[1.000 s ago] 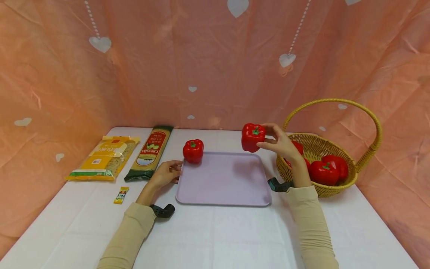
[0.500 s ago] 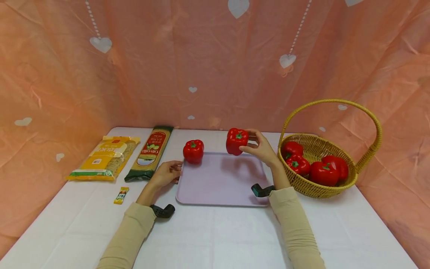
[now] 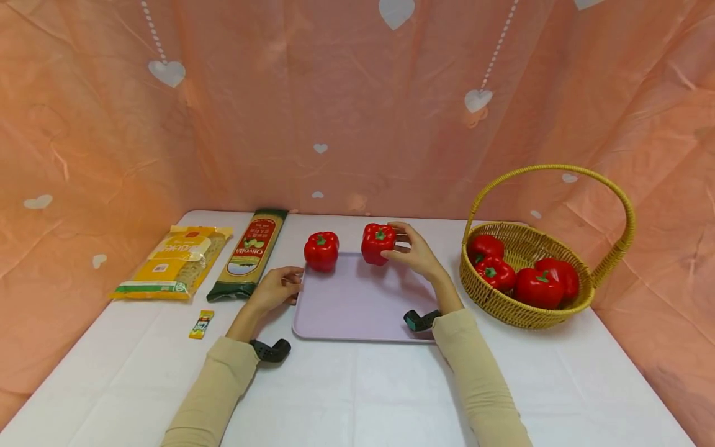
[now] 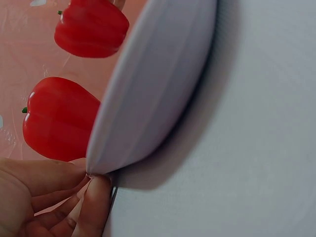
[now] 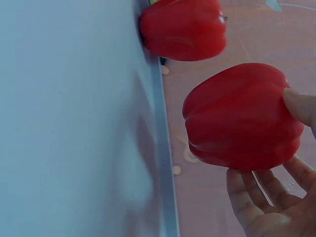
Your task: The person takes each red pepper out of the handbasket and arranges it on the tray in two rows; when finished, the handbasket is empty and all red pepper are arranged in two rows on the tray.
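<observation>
My right hand (image 3: 415, 251) grips a red bell pepper (image 3: 378, 244) between thumb and fingers, above the far part of a lilac tray (image 3: 357, 310). In the right wrist view the held pepper (image 5: 242, 118) hangs clear of the tray surface. A second red bell pepper (image 3: 321, 251) stands upright at the tray's far left corner. At the tray's left edge, my left hand (image 3: 277, 288) pinches the rim between thumb and forefinger, as the left wrist view shows with the tray wall (image 4: 148, 89) beside the fingertips.
A wicker basket (image 3: 503, 304) with a tall handle stands right of the tray, holding several red bell peppers (image 3: 539, 287). On the left lie a yellow pasta bag (image 3: 175, 261), a long green-ended Olivoila packet (image 3: 248, 254) and a small yellow sachet (image 3: 202, 324). A pink curtain hangs behind.
My right hand has carried the bell pepper leftward and lower, from beside the basket to over the tray's far edge. The left hand stays at the tray's rim.
</observation>
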